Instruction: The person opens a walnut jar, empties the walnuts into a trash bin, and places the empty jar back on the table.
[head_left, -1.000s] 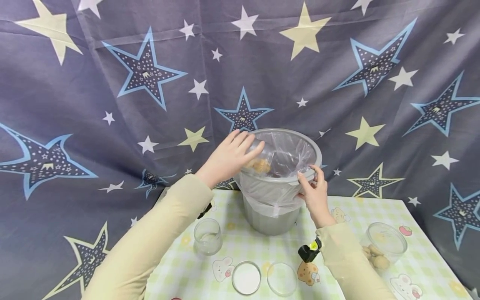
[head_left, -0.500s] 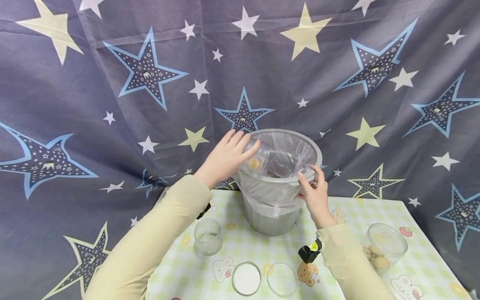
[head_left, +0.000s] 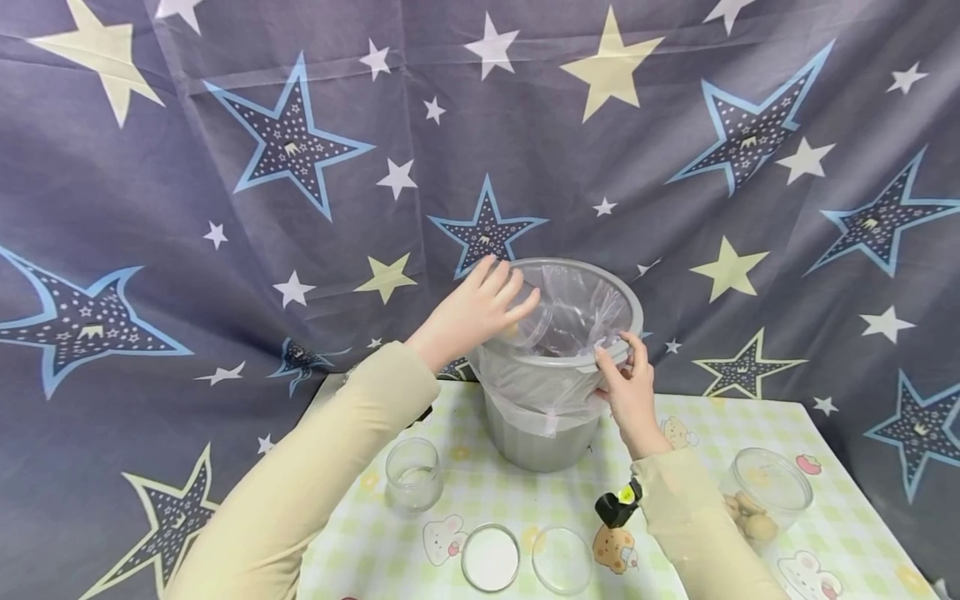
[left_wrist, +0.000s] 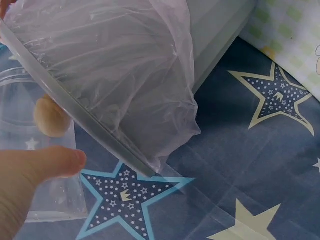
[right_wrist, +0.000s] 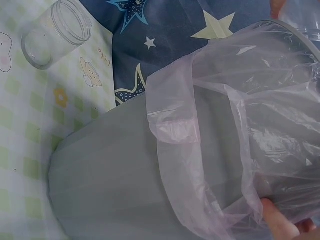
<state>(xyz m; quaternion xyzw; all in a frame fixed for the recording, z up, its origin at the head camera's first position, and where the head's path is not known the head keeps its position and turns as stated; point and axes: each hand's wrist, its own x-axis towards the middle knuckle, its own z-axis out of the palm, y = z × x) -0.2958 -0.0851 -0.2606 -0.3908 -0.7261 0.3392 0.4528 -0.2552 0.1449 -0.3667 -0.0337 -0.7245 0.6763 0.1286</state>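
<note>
My left hand (head_left: 480, 304) holds a clear plastic jar (left_wrist: 55, 197) tipped over the left side of a grey trash bin (head_left: 536, 447). In the left wrist view, a round brown cookie (left_wrist: 51, 117) lies inside the jar near its mouth, beside the bin's rim. A translucent pinkish bag (head_left: 525, 393) lines the bin and folds down over its outside. My right hand (head_left: 632, 393) grips the rim at the right front, thumb on top, with the liner there. The bottom of the bin is hidden from view.
Left of the bin stands an uncovered clear jar (head_left: 414, 475). Two round lids, one silver-rimmed (head_left: 491, 557) and one clear (head_left: 562, 560), lie in front. A clear tub with several cookies (head_left: 767, 493) sits at right. Behind the table hangs a star-patterned curtain (head_left: 465, 100).
Cookies that were in the tilted jar a second ago have gone out of it, leaving one visible near its mouth. My left hand has shifted slightly right; my right hand stays on the rim.
</note>
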